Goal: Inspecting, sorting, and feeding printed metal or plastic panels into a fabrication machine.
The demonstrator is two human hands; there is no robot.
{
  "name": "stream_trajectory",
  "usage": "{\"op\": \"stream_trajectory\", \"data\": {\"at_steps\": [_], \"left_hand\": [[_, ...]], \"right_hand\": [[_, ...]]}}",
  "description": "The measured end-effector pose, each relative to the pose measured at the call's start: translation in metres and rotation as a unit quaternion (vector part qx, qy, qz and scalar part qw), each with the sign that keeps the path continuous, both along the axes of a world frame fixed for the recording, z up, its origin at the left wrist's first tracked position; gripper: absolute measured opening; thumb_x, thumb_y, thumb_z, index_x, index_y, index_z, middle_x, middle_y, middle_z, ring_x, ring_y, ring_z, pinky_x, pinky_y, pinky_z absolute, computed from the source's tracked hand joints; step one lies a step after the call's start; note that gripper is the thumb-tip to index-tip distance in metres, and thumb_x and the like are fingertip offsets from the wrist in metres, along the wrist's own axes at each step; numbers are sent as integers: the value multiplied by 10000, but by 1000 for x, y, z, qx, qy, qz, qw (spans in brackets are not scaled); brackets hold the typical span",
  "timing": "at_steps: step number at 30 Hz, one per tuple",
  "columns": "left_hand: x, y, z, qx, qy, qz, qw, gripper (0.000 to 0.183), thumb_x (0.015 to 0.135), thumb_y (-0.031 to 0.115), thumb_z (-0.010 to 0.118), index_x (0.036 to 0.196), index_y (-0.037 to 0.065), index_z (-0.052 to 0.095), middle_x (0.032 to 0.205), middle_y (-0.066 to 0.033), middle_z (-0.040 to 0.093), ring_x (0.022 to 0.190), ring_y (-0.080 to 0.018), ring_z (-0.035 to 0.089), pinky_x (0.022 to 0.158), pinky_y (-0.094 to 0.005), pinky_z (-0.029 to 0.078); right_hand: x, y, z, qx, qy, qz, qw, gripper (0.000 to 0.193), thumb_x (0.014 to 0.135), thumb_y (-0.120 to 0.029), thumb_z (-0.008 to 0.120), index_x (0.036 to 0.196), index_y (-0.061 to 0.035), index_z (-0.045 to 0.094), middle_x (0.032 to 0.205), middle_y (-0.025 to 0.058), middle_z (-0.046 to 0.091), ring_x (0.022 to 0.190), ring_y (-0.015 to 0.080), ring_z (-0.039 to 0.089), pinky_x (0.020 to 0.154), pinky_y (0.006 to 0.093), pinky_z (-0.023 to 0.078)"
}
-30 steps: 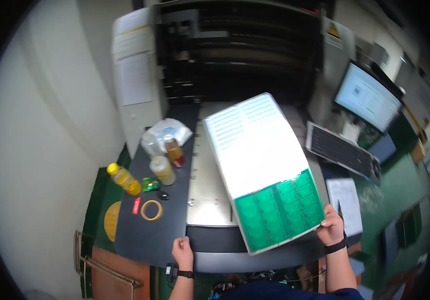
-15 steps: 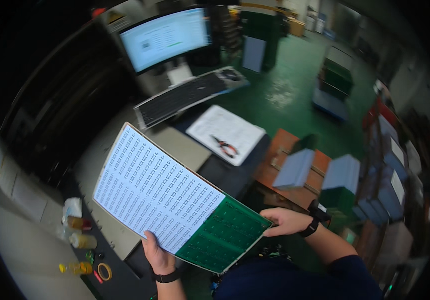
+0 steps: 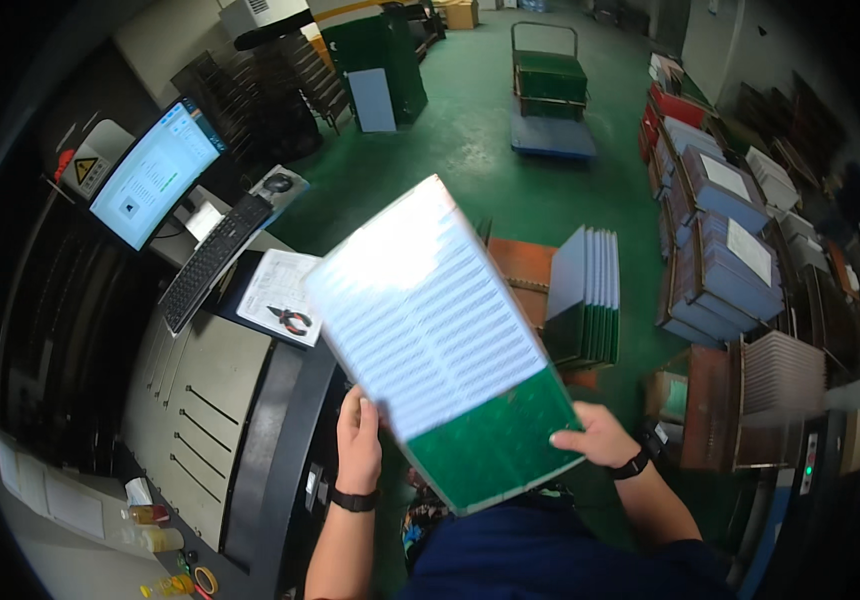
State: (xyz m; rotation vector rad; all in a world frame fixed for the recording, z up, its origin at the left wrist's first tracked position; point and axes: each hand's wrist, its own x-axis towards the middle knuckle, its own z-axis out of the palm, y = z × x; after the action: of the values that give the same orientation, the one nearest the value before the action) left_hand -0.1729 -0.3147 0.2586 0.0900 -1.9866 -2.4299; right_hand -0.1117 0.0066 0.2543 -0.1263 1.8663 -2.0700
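1. My flat, rectangular white-and-green panel has swung from the grey metal tabletop to before me.
2. My right hand clamps its lower-right corner; my left hand's hold is unclear.
3. Carrying, seemingly; moving on calls for steady support.

The panel is white with fine dark stripe-like rows and a green band; beyond the panel, the floor is green.

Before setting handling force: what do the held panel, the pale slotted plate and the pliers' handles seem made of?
Panel: probably glossy laminate, thin with bright glare.
Slotted plate: likely metal, smooth with straight dark slots, possibly painted.
Pliers' handles: plastic or rubber perhaps, from orange and black colouring; finish unclear.
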Motion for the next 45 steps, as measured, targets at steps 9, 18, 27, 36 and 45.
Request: {"op": "stream_trajectory", "data": {"at_steps": [9, 18, 27, 36, 45], "left_hand": [[15, -22, -100, -148, -196, -78, 966, 216, 911, 199, 505, 988, 9, 574, 892, -74, 623, 757, -115, 575, 680, -223, 439], [85, -97, -185, -80, -463, -2, 883, 225, 881, 255, 522, 960, 49, 566, 866, -51, 626, 723, -118, 565, 620, -245, 442], [38, -130, -208, -99, -417, -7, 904, 144, 882, 151, 500, 930, 27, 556, 836, -65, 605, 708, -139, 571, 624, -255, 455], [74, -167, -225, -148, -416, 111, 890, 153, 853, 130, 501, 914, 13, 579, 771, -81, 621, 629, -141, 589, 561, -241, 465], [66, -114, -208, -151, -469, 103, 864, 181, 868, 172, 507, 960, 30, 572, 814, -76, 627, 658, -134, 589, 556, -236, 451]], "right_hand": [[-60, 54, -57, 96, 82, -348, 929, 238, 858, -30, 516, 1091, 10, 542, 964, 45, 608, 857, 101, 545, 775, 245, 436], [-116, 53, -129, 462, 47, -339, 818, 289, 794, -109, 554, 1078, -55, 556, 935, 201, 613, 893, 373, 575, 759, 408, 451], [-180, 27, -180, 592, -87, -312, 738, 308, 771, -186, 575, 1060, -82, 561, 925, 202, 618, 909, 375, 581, 792, 443, 462], [-195, 29, -246, 575, -208, -341, 713, 352, 801, -104, 540, 1134, -7, 479, 864, 243, 608, 812, 384, 599, 677, 446, 481], [-167, 34, -254, 576, -115, -334, 737, 347, 822, -125, 537, 1139, -9, 456, 755, 226, 607, 708, 394, 598, 609, 463, 473]]}}
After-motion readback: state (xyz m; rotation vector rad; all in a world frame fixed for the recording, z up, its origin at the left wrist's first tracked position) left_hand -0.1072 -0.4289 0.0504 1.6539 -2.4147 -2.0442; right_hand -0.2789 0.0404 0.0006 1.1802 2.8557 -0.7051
